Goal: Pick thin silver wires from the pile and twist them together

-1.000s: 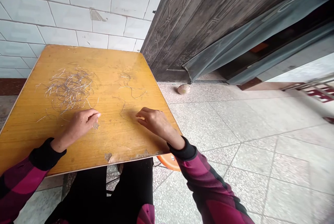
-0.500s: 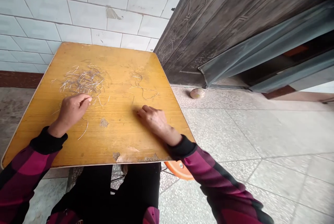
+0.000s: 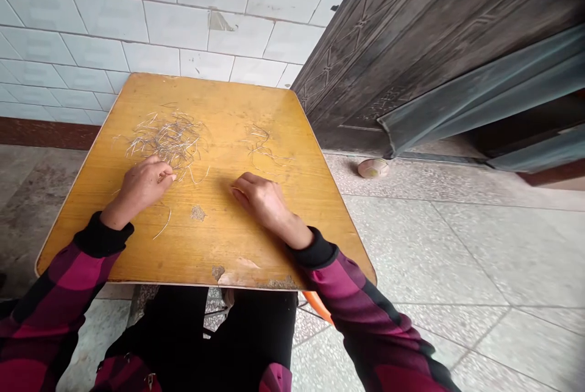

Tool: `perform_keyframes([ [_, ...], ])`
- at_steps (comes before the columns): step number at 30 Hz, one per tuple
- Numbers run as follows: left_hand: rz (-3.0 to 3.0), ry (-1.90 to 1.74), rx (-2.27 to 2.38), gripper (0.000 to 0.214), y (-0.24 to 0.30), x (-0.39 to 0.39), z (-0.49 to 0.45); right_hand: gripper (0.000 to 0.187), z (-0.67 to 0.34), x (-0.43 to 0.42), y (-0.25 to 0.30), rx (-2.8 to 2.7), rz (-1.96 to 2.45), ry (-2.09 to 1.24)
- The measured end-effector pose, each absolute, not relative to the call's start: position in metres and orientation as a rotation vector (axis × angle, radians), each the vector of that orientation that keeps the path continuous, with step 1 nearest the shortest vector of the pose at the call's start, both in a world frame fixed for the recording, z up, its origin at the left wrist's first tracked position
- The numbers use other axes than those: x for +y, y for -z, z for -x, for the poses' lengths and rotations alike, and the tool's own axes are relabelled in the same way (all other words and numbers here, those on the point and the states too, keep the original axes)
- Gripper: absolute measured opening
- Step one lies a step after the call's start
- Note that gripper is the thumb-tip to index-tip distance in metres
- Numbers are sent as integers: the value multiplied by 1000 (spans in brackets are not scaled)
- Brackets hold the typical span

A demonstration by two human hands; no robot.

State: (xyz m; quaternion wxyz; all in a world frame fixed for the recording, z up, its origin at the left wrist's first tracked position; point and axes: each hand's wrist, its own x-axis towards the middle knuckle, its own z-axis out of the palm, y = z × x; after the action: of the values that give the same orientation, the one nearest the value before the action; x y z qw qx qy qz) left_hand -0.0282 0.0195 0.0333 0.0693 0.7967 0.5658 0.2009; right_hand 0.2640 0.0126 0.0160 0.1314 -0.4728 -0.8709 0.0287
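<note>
The tabletop (image 3: 237,239) is showing honey-yellow with worn brown patches; the wire strands (image 3: 167,139) are gleaming silvery; the sleeves (image 3: 351,294) are showing magenta-and-black plaid; the wall tiles (image 3: 150,20) are looking white.

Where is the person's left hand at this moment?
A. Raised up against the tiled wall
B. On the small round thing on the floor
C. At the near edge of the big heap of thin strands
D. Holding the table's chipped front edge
C: the left hand rests on the table, fingertips at the near edge of the big heap of thin strands.
</note>
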Motion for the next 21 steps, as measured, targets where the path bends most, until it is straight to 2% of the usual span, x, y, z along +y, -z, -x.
perform_keyframes([
  [6, -2480, -17, 1167, 15, -54, 11, 50, 24, -255, 1, -2, -2553, 1164, -264],
  [12, -2766, 241, 1287, 22, -44, -10, 14, 23, -259, 2, 5, -2534, 1108, -307],
  [16, -2912, 38, 1207, 23, -41, -19, 0, 23, -261, 4, 8, -2483, 1081, -364],
  [21, -3035, -596, 926, 21, -41, -33, -12, 20, -259, 6, 6, -2321, 993, -610],
])
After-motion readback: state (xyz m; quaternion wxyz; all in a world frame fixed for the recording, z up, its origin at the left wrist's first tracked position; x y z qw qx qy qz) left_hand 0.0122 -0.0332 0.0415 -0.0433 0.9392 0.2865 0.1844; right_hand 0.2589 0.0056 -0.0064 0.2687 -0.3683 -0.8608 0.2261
